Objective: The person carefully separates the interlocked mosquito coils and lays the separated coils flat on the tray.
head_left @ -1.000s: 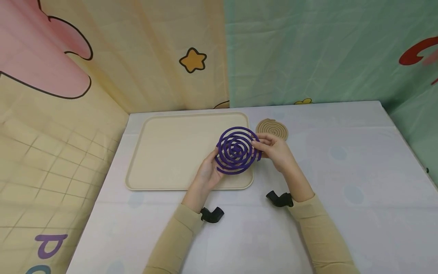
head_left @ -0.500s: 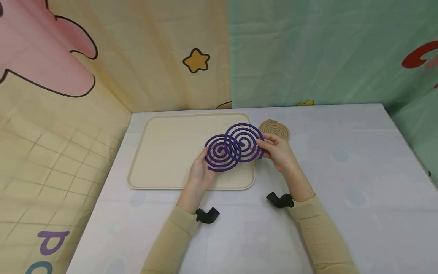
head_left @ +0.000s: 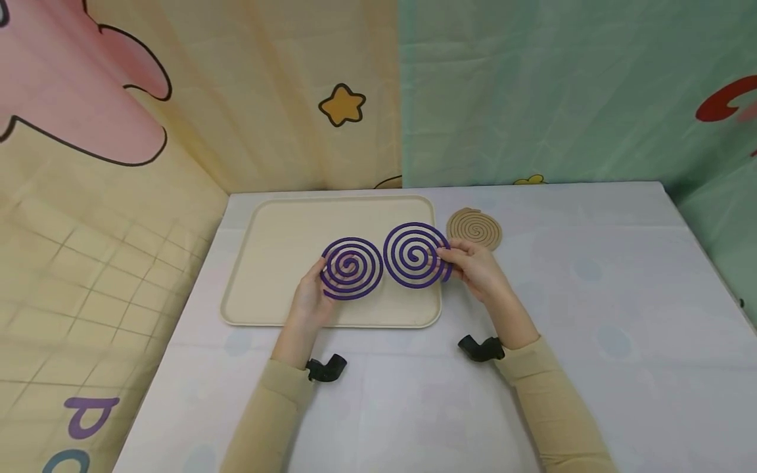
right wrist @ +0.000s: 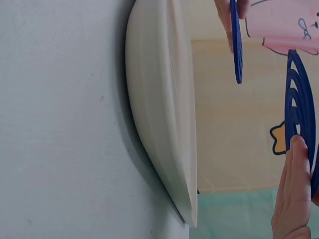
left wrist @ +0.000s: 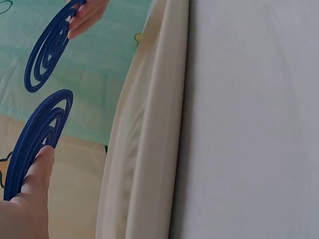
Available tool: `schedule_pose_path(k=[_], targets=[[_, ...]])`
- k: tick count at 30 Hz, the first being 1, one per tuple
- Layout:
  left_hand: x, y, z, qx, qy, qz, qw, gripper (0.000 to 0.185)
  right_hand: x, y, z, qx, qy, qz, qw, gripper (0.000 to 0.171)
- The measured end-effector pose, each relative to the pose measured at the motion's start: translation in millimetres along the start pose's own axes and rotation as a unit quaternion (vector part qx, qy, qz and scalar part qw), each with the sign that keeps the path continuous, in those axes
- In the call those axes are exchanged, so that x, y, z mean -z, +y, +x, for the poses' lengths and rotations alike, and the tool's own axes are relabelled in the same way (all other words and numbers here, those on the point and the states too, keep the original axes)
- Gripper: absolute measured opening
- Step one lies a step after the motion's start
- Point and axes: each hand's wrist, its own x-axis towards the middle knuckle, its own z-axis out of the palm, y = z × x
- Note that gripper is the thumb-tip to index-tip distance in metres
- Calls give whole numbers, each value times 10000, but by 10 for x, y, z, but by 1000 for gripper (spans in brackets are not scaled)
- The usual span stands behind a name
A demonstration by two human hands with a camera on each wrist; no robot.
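A purple mosquito coil (head_left: 350, 265) is pinched at its left edge by my left hand (head_left: 309, 299), over the middle of the cream tray (head_left: 278, 263). My right hand (head_left: 478, 268) pinches another purple mosquito coil (head_left: 416, 258) by its right edge, above the tray's right end. In the head view the two coils are side by side with a narrow gap. The left wrist view has the left-hand coil (left wrist: 22, 154) nearly edge-on, raised off the table, the thumb on its near face. The right fingers (right wrist: 294, 179) lie flat along the other coil in the right wrist view.
A flat tan spiral coil (head_left: 475, 227) lies on the white tablecloth (head_left: 591, 295) just right of the tray, behind my right hand. Printed curtains (head_left: 508, 92) rise along the table's back and sides. Black wrist mounts (head_left: 326, 369) stick out from the sleeves.
The two purple coils, overlapping in a stack a second ago, have come apart. My left hand has moved left with one; my right hand stays about where it was with the other.
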Motion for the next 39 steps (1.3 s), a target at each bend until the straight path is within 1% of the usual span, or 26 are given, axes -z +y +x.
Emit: schedule_pose_path(k=[5,8,12,16,19,22,24,26,27,29,30,32,34,36,37,38,39], targets=[[169,102,-2,150,330,231,9991,22,-47,78,41,-119,-200,-215,9995,46],[233,135,16,267,482,562,9969,20,-80,127,56,-202,-305,-307,9989,45],[267,153,55,333,653,1101,9912,19,-92,174,55,-292,-384,-437,9979,44],[300,176,85,415,830,1610,9826,19,-106,192,53,-331,-395,-522,9973,41],[329,196,112,528,1051,2100,9706,27,-137,185,63,-342,-418,-739,9958,39],[341,208,144,540,1169,2615,9566,41,-166,173,84,-352,-482,-1191,9911,40],[334,211,170,391,1137,3101,9431,45,-173,160,94,-379,-451,-1565,9859,38],[325,215,174,139,1062,3616,9262,45,-185,153,108,-426,-405,-1899,9800,37],[315,215,170,-13,1034,3884,9157,44,-189,147,112,-456,-373,-2037,9773,36],[296,209,155,-360,981,4536,8851,43,-195,139,123,-517,-328,-2241,9726,36],[284,204,137,-524,925,4853,8679,42,-198,138,129,-533,-337,-2296,9712,36],[263,193,98,-876,792,5619,8187,43,-202,140,147,-579,-380,-2328,9701,36],[243,184,61,-1194,541,6346,7616,47,-209,145,166,-592,-425,-2342,9695,36],[219,177,26,-1372,216,6987,7018,56,-220,147,184,-616,-427,-2332,9695,35],[207,173,15,-1418,40,7235,6756,62,-228,148,192,-630,-416,-2335,9694,35],[201,167,10,-1422,-150,7443,6523,67,-239,143,197,-609,-428,-2366,9687,35],[191,165,0,-1390,-317,7622,6315,73,-251,140,202,-596,-432,-2395,9681,35]])
